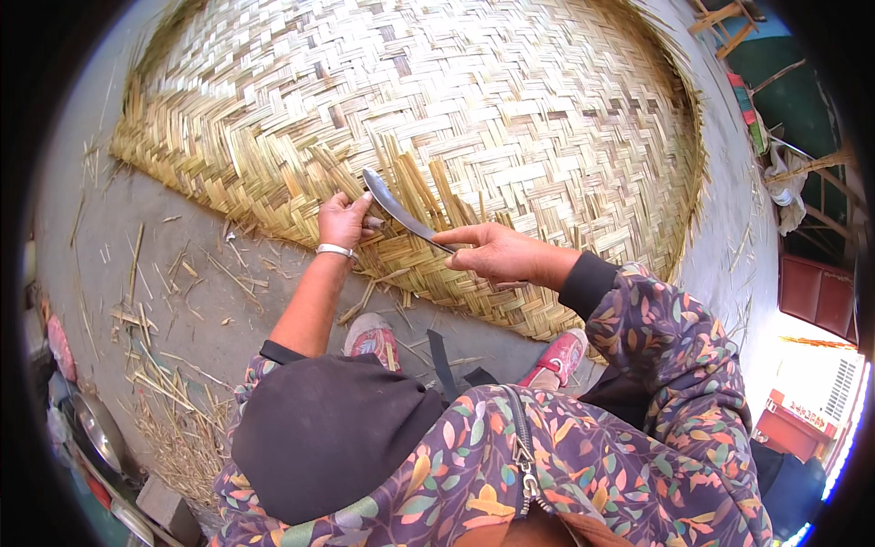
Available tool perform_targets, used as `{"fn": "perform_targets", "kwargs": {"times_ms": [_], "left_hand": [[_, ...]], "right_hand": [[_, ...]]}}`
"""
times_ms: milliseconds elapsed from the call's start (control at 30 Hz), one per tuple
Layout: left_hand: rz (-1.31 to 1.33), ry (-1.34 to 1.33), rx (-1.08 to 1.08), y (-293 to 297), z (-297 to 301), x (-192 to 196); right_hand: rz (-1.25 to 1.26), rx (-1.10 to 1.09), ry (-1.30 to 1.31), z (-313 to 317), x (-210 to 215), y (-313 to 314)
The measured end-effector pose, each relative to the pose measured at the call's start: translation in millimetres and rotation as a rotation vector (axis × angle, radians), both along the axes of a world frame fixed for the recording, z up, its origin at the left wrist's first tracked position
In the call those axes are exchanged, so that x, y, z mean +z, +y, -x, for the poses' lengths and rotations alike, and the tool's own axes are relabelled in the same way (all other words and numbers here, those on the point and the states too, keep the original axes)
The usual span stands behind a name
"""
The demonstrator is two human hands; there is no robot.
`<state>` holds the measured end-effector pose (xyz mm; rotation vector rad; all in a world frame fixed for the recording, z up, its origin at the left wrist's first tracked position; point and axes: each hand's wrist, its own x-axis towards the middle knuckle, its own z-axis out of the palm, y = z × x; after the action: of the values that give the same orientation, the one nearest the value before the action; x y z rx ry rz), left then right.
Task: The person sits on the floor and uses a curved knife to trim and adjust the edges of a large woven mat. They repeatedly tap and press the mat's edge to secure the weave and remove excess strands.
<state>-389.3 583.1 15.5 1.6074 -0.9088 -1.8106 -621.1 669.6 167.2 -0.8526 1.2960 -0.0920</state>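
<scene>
A large mat (538, 118) woven from flat, straw-coloured strips lies in front of me, its near edge folded and thick. Several loose strip ends (412, 187) stand up from the weave near that edge. My right hand (499, 252) grips a curved knife (394, 205) with a dark blade, the index finger stretched along it; the handle is hidden in the palm. The blade points left, its tip close to my left hand (346, 221). That hand, with a bracelet at the wrist, is closed at the mat's near edge. What its fingers pinch is hard to make out.
Cut strips and scraps (173, 374) litter the grey floor on the left. A metal basin (98, 430) stands at the far left. My red shoes (558, 357) are just below the mat's near edge. A wooden stool (725, 23) and a dark red box (816, 294) are at the right.
</scene>
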Motion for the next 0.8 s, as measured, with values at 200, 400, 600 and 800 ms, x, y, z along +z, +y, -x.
{"fn": "perform_targets", "kwargs": {"times_ms": [200, 400, 600, 800], "left_hand": [[-0.100, 0.228, 0.164, -6, -5, 0], [-0.158, 0.312, 0.181, -12, 0, 12], [-0.151, 0.224, 0.141, -11, 1, 16], [-0.398, 0.195, 0.177, -5, 4, 17]], "right_hand": [[0.368, 0.312, 0.269, -8, -11, -12], [0.329, 0.373, 0.379, -15, 2, -24], [0.483, 0.324, 0.631, -56, -35, -12], [0.558, 0.308, 0.660, -56, -51, -7]]}}
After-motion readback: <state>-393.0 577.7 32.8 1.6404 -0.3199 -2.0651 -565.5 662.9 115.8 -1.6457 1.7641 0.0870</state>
